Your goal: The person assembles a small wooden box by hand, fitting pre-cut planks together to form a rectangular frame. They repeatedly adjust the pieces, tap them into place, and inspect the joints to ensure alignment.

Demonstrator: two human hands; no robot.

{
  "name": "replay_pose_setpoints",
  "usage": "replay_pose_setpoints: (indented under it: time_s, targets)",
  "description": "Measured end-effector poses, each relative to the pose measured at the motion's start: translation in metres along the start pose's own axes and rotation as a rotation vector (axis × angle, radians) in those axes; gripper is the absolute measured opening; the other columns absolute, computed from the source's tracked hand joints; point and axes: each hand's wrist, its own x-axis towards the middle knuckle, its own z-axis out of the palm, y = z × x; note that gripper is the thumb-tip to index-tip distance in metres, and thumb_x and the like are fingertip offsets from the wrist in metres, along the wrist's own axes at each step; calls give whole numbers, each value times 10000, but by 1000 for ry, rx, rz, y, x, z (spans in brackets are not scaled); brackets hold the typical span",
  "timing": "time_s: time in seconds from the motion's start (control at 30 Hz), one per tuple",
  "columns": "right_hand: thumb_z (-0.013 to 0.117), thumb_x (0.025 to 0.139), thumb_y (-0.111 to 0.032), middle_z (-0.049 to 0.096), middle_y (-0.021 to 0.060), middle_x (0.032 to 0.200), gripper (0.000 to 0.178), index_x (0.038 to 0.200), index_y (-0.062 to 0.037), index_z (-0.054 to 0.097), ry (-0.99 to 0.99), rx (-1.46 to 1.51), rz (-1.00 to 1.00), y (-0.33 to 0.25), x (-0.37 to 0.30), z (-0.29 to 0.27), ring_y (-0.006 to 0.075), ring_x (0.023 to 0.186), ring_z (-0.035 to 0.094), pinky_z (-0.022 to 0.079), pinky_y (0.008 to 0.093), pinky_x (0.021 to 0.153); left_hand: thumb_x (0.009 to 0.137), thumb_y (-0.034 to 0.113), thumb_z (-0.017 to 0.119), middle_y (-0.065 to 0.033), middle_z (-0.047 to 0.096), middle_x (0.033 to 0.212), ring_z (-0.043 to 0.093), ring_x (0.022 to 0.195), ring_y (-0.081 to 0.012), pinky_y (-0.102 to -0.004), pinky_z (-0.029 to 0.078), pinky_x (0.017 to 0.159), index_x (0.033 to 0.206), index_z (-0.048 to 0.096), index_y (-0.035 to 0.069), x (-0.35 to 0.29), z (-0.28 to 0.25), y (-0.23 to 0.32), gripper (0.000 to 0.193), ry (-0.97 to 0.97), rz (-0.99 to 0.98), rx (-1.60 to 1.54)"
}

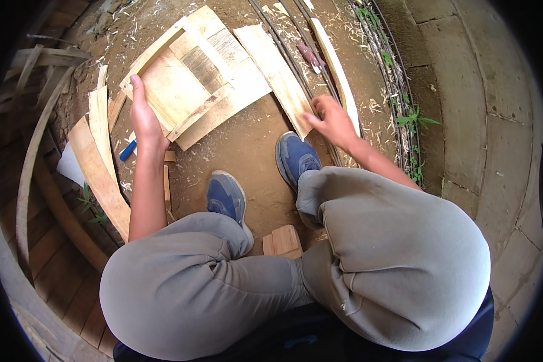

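Observation:
My left hand [146, 117] is closed on the near left side of a rectangular wooden frame [206, 108], thumb up along the outer edge. The frame is tilted over pale boards [252, 78] lying on the ground. My right hand [335, 123] is at the near end of a flat plank [277, 75], its fingers bent and apart with nothing seen in them. Whether the fingertips touch the plank, I cannot tell. A blue-handled tool [128, 149] lies beside my left wrist, its other end out of sight.
Thin wood strips [99, 157] lie at the left, beside curved timber pieces [27, 151]. Dark rods [295, 36] and a narrow strip [338, 66] run along the right, with a dark red object [309, 55] among them. A small wood block [282, 241] sits between my feet. Paving [458, 108] borders the right.

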Motion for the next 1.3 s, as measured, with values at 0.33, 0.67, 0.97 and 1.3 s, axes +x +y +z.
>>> replay_pose_setpoints:
  time_s: [0.33, 0.67, 0.97, 1.3]
  targets:
    - [691, 827, -111, 716, 250, 961, 341, 1138, 19, 637, 257, -97, 77, -33, 22, 4, 441, 903, 707, 559, 484, 837, 1057, 584, 423, -192, 552, 1444, 611, 1270, -261, -380, 504, 1066, 1520, 377, -38, -15, 10, 13, 777, -7, 4, 40]
    - [736, 894, -375, 631, 196, 1234, 472, 1233, -49, 693, 118, -132, -375, -144, 1, -50, 326, 978, 701, 582, 445, 840, 1068, 568, 403, -189, 565, 1426, 610, 1267, -280, -400, 502, 1070, 1486, 417, -23, -6, -12, 46, 724, 129, 173, -110]
    - [835, 834, -424, 580, 263, 1320, 949, 1542, -23, 346, 95, -82, -251, -128, 76, -6, 380, 1239, 589, 491, 473, 1028, 1076, 547, 395, -183, 550, 1457, 589, 1289, -305, -441, 478, 1081, 1486, 432, -8, 14, -53, 42, 691, 232, 203, -187]
    - [840, 861, -249, 699, 27, 894, 495, 1284, -65, 660, -388, 316, 70, -111, 73, -58, 110, 834, 660, 512, 276, 708, 1063, 569, 415, -190, 617, 1351, 666, 1184, -265, -399, 559, 997, 1460, 447, -17, -11, -15, 24, 709, 110, 9, -55]
